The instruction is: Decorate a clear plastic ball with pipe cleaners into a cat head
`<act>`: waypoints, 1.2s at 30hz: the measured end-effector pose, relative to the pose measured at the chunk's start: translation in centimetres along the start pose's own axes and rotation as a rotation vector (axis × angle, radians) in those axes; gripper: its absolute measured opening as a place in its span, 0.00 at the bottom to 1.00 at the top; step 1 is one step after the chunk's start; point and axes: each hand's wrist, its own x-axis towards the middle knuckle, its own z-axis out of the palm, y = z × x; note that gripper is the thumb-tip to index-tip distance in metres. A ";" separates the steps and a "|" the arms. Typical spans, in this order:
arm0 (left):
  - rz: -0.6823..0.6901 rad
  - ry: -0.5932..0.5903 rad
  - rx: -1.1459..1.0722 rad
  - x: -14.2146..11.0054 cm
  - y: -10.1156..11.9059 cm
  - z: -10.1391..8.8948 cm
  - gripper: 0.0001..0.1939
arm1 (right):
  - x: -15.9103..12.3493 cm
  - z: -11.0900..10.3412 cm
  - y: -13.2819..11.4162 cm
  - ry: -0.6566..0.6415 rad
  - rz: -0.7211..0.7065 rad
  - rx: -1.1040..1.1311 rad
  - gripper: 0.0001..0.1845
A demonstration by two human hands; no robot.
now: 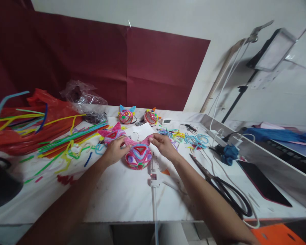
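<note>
In the middle of the table is a pink, blue and purple animal head made of coiled pipe cleaners (138, 164), with two pointed pink ears. My left hand (114, 152) pinches its left ear between thumb and fingers. At the other ear, my right hand (164, 146) closes thumb and fingertips on the tip. Just behind my left hand sits a similar pink head (114, 135), partly covered. A white glue gun (155, 178) with a long pale stick lies right of the held head, pointing away from me.
Loose pipe cleaners (66, 136) and a red plastic bag (51, 105) spread over the left. Two finished heads, one blue-eared (126, 115) and one orange-eared (151, 117), stand at the back. Large black-handled scissors (219, 183), cables and a dark phone-like slab (264, 183) lie right.
</note>
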 end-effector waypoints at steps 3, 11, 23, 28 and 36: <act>-0.002 -0.001 0.009 0.0 0.1 0.0 0.08 | 0.0 -0.1 -0.2 -0.012 -0.010 -0.011 0.29; -0.004 -0.008 0.002 0.0 0.0 0.0 0.07 | 0.0 0.0 -0.3 -0.021 0.021 0.021 0.30; -0.012 -0.014 0.005 -0.1 0.1 -0.1 0.07 | -0.2 -0.2 -1.5 0.023 0.071 -0.061 0.29; -0.005 -0.013 -0.012 0.0 0.1 0.0 0.08 | -0.2 -0.2 -1.8 0.038 0.072 -0.037 0.31; 0.001 -0.003 0.030 -0.1 0.2 0.0 0.08 | -0.1 -0.3 -1.7 0.060 0.069 -0.026 0.38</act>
